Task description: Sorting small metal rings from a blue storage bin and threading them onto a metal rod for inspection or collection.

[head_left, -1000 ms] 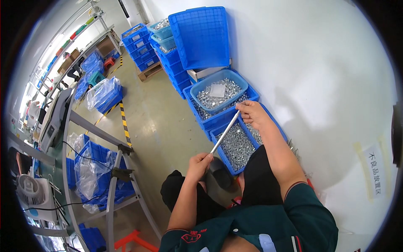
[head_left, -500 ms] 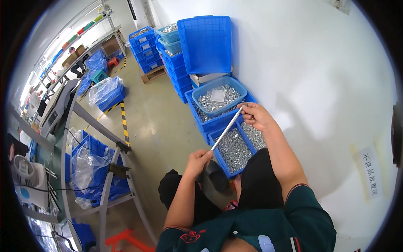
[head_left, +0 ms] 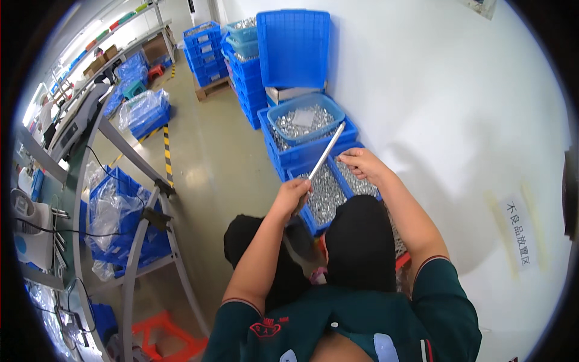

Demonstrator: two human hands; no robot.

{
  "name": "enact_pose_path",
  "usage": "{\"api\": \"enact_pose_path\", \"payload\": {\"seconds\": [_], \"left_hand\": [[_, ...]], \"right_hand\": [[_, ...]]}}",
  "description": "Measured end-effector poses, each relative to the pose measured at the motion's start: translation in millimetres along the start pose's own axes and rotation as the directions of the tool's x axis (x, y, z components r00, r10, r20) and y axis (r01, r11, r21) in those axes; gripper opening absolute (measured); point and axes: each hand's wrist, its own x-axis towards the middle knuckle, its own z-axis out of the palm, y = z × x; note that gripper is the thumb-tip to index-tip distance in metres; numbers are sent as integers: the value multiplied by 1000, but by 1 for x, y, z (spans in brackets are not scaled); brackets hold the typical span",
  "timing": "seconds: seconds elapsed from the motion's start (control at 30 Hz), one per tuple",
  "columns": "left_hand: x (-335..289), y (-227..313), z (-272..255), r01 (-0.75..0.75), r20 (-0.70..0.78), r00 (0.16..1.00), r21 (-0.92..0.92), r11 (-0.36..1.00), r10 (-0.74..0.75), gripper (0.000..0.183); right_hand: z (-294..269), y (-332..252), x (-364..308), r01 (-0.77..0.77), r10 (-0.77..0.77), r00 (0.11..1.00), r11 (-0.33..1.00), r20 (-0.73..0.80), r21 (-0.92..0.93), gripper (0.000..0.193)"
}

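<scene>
My left hand [head_left: 292, 196] is closed around the lower end of a thin, pale straight rod [head_left: 326, 152], which slants up and away to the right. My right hand [head_left: 363, 165] is apart from the rod, to the right of its upper half. Its thumb and forefinger are pinched; whatever they hold, if anything, is too small to make out. Below both hands lies a blue divided bin [head_left: 303, 212] full of small silvery metal parts [head_left: 324, 192]. Just beyond it, a light-blue tub [head_left: 279, 137] of similar parts, with a pale card [head_left: 304, 117] on top, rests on another blue crate [head_left: 283, 158].
A blue crate [head_left: 294, 51] stands on edge behind the tub, beside stacked blue crates [head_left: 246, 81]. The white wall [head_left: 446, 108] rises close on my right. At left are a grey-framed workbench [head_left: 134, 265], a plastic-draped blue crate [head_left: 145, 238] and an orange-red stool [head_left: 169, 332].
My right hand has come away from the rod's upper end and is now lower beside it. The rod stays in my left hand, tilted more steeply. The view has shifted slightly.
</scene>
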Motion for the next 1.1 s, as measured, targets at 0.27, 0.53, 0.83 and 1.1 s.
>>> {"api": "enact_pose_path", "payload": {"seconds": [0.27, 0.53, 0.83, 1.1], "left_hand": [[48, -25, 40, 125, 48, 991, -87, 988, -121, 21], [109, -82, 62, 119, -22, 993, 384, 916, -120, 28], [112, -135, 41, -247, 263, 963, 770, 588, 60, 28], [28, -53, 37, 325, -10, 938, 379, 866, -347, 23]], "right_hand": [[-5, 78, 30, -182, 162, 951, 982, 264, 51, 23], [-12, 165, 54, -111, 119, 993, 940, -5, 322, 29], [-39, 185, 83, -218, 383, 924, 542, -7, 812, 28], [-118, 196, 114, -94, 527, 817, 522, -234, 848, 34]]}}
